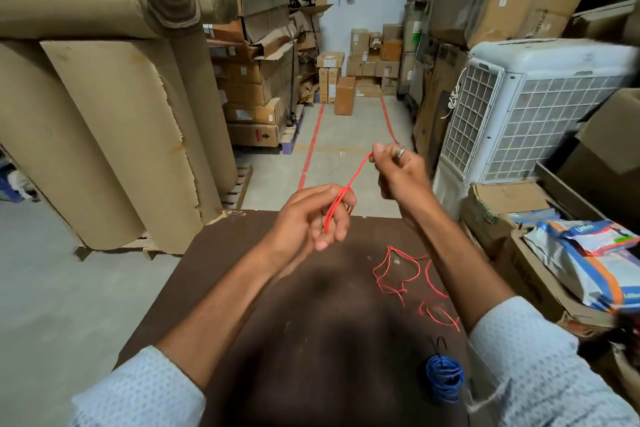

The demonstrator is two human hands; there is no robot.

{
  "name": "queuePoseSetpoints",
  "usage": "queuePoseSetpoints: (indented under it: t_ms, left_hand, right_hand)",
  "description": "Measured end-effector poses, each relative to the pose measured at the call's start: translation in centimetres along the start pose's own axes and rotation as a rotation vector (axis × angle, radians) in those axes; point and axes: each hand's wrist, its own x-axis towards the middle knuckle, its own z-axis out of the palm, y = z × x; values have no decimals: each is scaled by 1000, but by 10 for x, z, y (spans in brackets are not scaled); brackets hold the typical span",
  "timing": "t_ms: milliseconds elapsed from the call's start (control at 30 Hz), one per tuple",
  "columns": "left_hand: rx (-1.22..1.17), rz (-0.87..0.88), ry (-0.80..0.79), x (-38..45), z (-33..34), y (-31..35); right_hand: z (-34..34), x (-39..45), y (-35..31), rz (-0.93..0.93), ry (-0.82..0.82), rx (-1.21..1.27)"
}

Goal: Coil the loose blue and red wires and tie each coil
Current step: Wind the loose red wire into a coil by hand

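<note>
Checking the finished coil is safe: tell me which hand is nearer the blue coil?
Right. The blue coil lies on the table by the right forearm; the right hand is raised beyond it, and the left hand is farther left.

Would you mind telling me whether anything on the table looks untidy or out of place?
Yes: the red wire sprawls in loose, tangled loops on the brown table under the right forearm, while the blue wire nearby is already a neat coil.

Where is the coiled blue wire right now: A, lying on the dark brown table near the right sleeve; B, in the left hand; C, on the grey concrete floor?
A: the coiled blue wire lies on the dark brown table by the right sleeve, untouched by either hand.
</note>
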Motion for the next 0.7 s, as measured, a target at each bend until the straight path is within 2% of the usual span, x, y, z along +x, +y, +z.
queuePoseSetpoints:
  t_ms: [100, 200, 333, 433, 533, 633, 700]
  left_hand:
    - [-261, 50, 12, 7, 6, 22]
    - [-475, 170, 48, 20, -1, 38]
    - [-489, 414, 291, 38, -29, 49]
    - [-288, 481, 464, 48, -58, 47]
    - [72, 467, 567, 48, -79, 32]
    - [588, 438, 499, 33, -90, 7]
    - [831, 396, 409, 20, -91, -11]
  right_hand:
    - [17, -17, 23, -2, -118, -123]
    - [37, -43, 36, 27, -279, -166]
    - [49, -77, 40, 109, -427, -140]
    - [47, -92, 34, 96, -480, -129]
    - [42, -94, 19, 41, -503, -123]
    - [37, -88, -2, -39, -435, -66]
    - [33, -79, -17, -80, -358, -3]
